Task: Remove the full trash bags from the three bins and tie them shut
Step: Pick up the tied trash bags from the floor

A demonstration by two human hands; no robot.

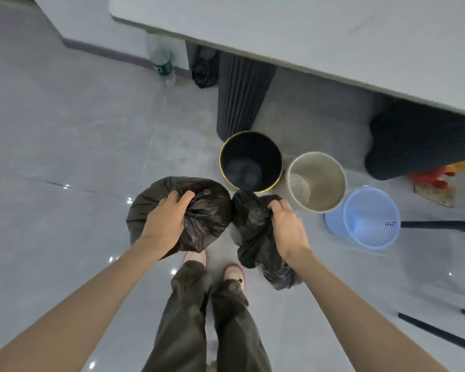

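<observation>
Hands atop two trash bags

1. large rounded black plastic trash bag: full, neck bunched in the left grip.
2. smaller crumpled black plastic trash bag: slack, elongated, top gathered in the right grip, just beside item 1.
3. round black bin with a yellow rim: upright on the floor, just beyond both bags.
4. round beige bin: upright, just right of item 3.
5. round pale blue perforated plastic bin: right end of the row.
</observation>
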